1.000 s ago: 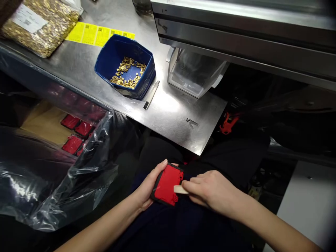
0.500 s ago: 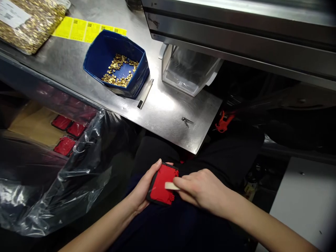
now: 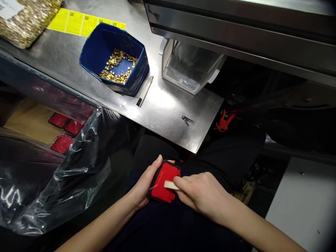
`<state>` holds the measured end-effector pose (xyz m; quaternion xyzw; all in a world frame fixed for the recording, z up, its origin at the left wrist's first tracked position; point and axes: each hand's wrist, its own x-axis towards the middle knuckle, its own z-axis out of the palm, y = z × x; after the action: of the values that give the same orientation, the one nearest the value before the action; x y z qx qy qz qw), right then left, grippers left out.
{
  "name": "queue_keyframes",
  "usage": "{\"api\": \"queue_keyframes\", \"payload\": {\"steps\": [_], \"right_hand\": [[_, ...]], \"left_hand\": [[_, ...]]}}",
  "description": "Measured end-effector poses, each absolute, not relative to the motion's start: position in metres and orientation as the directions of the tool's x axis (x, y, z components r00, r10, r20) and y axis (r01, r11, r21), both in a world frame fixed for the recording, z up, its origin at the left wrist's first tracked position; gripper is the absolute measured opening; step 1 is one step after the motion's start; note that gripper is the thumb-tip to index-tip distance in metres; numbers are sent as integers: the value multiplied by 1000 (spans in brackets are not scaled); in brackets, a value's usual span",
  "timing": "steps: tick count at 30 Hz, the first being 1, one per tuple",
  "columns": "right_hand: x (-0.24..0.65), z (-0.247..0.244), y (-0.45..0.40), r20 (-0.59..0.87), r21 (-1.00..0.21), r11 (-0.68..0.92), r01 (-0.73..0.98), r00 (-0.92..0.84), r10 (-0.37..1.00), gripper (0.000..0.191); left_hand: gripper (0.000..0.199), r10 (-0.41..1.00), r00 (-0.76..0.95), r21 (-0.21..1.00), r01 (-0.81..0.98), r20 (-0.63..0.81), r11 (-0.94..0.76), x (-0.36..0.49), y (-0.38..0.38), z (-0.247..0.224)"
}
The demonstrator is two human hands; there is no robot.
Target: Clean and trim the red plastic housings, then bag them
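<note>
The person's left hand [image 3: 144, 182] is curled around a red and black case [image 3: 163, 182], with the thumb up along its far left edge. The case is over the person's lap, just off the near edge of the shiny metal table [image 3: 168, 120]. The right hand [image 3: 201, 192] is closed, pinching a small, pale, flat stick [image 3: 171, 185], and the tip of the stick is over the red face of the case — I cannot tell if it is pressing. On the table, to the far left, is a blue bin [image 3: 143, 75] with little gold bits [image 3: 114, 77] in it, and a thin pale tool with a black end [image 3: 145, 91] lies just to its right. Small metal clippers [image 3: 187, 119] lie by the near right corner. A white bin [image 3: 181, 86] is farther back. Behind the blue bin is a yellow strip of labels [image 3: 76, 23] with little square codes — the words are too small to read. At the far left, a clear bag of gold pieces [image 3: 31, 22] has a white label [image 3: 9, 8] that I can't read either. More red cases [image 3: 62, 143] lie at the left, near crinkly clear plastic [image 3: 86, 182]. A bright orange tool [image 3: 224, 121] is past the table's right side.
</note>
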<state>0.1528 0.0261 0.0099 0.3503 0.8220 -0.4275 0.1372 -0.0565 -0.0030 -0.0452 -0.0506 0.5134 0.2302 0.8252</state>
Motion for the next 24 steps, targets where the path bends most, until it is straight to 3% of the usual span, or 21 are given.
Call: {"api": "queue_keyframes", "payload": {"steps": [7, 24], "right_hand": [[147, 12, 29, -590, -584, 357, 729, -684, 430, 13], [144, 13, 40, -625, -558, 326, 763, -645, 440, 13]], "left_hand": [[47, 397, 354, 224, -439, -847, 870, -60, -5, -44], [52, 369, 373, 163, -480, -851, 862, -63, -11, -51]]}}
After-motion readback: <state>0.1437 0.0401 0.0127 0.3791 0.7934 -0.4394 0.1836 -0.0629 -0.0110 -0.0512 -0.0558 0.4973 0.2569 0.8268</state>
